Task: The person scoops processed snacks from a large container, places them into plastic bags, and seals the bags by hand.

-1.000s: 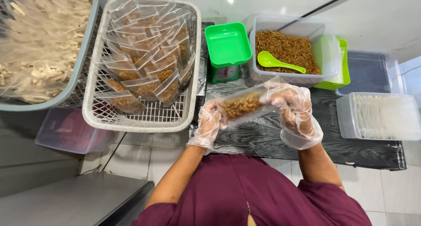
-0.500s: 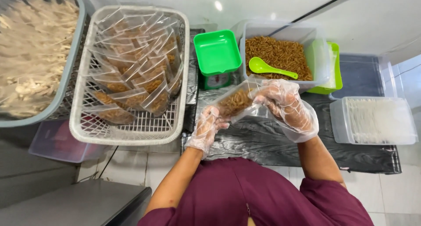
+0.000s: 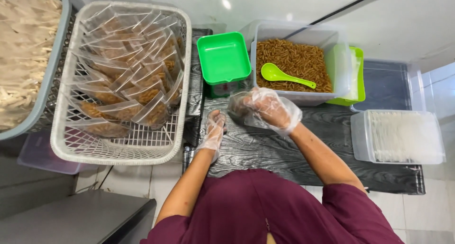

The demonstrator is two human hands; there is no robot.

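Gloved hands with a filled snack pouch over the dark table

Head view: the right hand (image 3: 268, 109) grips 1 clear snack pouch (image 3: 241, 105), left of its palm, long axis unclear. The left hand (image 3: 214, 128) hangs just below-left, loosely curled and empty, nearer the white wire basket (image 3: 182, 83).

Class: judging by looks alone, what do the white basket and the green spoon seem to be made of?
White basket: probably moulded plastic, matte, an open grid with a thick rounded rim. Green spoon: likely plastic, a uniform bright colour with a slight sheen.
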